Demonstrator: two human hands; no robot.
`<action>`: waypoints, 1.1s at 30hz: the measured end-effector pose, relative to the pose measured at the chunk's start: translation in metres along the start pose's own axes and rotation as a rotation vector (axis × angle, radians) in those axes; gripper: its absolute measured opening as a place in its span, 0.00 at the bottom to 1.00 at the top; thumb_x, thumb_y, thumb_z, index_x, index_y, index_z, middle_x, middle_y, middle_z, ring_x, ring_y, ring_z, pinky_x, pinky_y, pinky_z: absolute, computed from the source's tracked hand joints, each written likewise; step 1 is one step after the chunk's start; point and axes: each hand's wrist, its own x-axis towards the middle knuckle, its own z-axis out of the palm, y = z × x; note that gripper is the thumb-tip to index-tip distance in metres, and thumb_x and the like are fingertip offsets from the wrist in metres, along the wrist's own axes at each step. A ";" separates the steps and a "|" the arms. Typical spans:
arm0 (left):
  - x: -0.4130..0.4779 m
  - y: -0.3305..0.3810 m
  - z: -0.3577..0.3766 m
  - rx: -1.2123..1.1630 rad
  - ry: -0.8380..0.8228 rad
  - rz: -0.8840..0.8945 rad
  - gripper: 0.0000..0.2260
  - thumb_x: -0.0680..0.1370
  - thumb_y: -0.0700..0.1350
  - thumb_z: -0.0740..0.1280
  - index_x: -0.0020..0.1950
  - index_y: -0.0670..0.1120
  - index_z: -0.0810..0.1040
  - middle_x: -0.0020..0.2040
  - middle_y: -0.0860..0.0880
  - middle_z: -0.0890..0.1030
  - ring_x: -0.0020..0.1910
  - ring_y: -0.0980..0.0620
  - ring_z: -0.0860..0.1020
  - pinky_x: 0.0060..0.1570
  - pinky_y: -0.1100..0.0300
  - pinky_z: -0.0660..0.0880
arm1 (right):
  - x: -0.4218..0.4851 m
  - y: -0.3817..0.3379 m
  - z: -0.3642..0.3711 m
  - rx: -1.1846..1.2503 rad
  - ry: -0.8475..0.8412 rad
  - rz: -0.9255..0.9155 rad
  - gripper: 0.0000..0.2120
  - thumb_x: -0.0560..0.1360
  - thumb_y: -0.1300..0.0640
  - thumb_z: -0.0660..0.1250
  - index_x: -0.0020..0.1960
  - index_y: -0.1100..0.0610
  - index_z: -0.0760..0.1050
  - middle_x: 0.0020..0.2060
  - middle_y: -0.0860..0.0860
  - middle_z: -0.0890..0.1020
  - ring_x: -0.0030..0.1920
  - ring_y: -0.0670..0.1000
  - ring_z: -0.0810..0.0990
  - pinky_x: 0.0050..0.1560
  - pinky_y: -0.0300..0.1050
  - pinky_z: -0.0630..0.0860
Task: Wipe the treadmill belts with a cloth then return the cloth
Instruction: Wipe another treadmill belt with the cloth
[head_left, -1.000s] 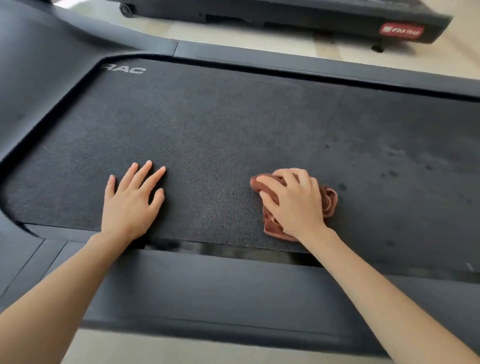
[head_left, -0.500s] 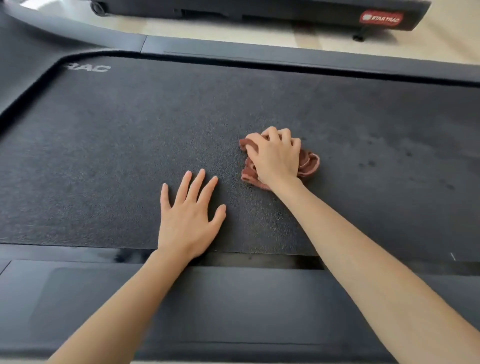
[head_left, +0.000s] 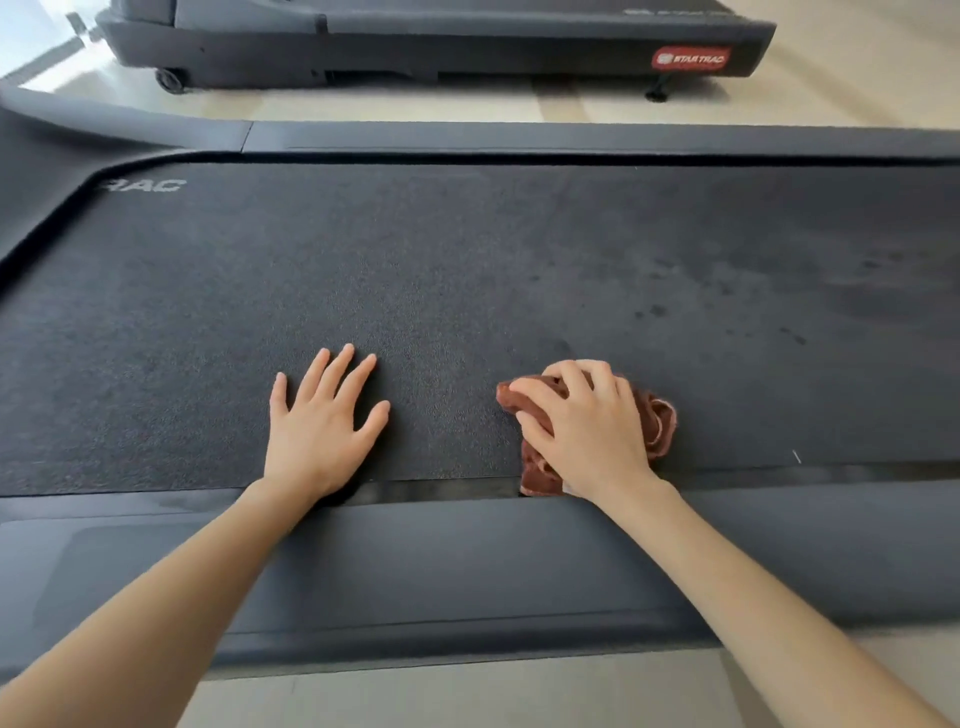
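A dark textured treadmill belt (head_left: 467, 270) fills the middle of the view, with darker spots and smears towards its right side. My right hand (head_left: 587, 426) presses a crumpled reddish-brown cloth (head_left: 662, 423) onto the belt at its near edge; part of the cloth hangs over the gap by the side rail. My left hand (head_left: 322, 426) lies flat on the belt with fingers spread, holding nothing, a short way left of the cloth.
The near side rail (head_left: 467, 561) of the treadmill runs under both forearms, and the far rail (head_left: 571, 137) borders the belt behind. A second treadmill (head_left: 415, 41) with a red label stands beyond on the pale floor (head_left: 467, 691).
My right hand has pulled the cloth back from the middle of the belt to its near edge. The left hand stays flat on the belt.
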 end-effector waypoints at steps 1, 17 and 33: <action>0.000 0.001 0.000 0.019 -0.013 -0.001 0.26 0.79 0.60 0.50 0.76 0.56 0.54 0.77 0.54 0.52 0.76 0.54 0.45 0.72 0.44 0.41 | -0.013 0.008 -0.005 0.002 0.006 0.019 0.11 0.73 0.47 0.66 0.55 0.46 0.79 0.53 0.51 0.80 0.56 0.59 0.74 0.49 0.53 0.72; 0.043 0.088 0.004 -0.067 -0.070 0.024 0.29 0.77 0.62 0.48 0.76 0.53 0.53 0.78 0.51 0.51 0.76 0.49 0.45 0.68 0.33 0.42 | 0.066 0.027 0.023 0.022 0.049 0.012 0.10 0.77 0.50 0.63 0.56 0.47 0.78 0.50 0.52 0.76 0.52 0.56 0.73 0.48 0.51 0.68; 0.054 0.120 0.016 0.003 -0.078 0.146 0.33 0.74 0.61 0.43 0.75 0.47 0.59 0.77 0.45 0.56 0.76 0.41 0.49 0.68 0.32 0.44 | 0.040 0.051 0.009 -0.042 -0.009 0.096 0.15 0.76 0.46 0.57 0.58 0.48 0.75 0.56 0.51 0.75 0.58 0.56 0.71 0.53 0.52 0.69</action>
